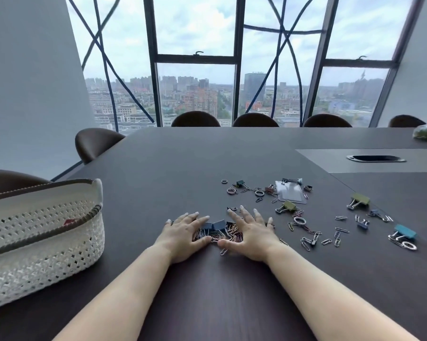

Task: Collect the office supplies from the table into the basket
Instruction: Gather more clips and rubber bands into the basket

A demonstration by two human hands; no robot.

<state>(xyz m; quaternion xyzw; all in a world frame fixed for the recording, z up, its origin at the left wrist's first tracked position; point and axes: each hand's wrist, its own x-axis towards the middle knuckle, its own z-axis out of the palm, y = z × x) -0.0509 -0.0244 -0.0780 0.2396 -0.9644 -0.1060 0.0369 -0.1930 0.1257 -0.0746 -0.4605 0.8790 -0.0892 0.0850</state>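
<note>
our left hand (184,231) and right hand (253,232) lie flat on the desk (207,156), fingers spread and gripping nothing, penning a heap of clips (219,232) between them, while the basket (47,244) stands at the desk's left edge, nearer the left hand, so we judge the scoop must travel leftward.

The left hand (183,233) and right hand (253,233) lie flat on the dark worktop (207,163), flanking a heap of clips (219,231). Loose clips (289,206) lie scattered right of the right hand; the white basket (47,232) stands left of the left hand.
</note>
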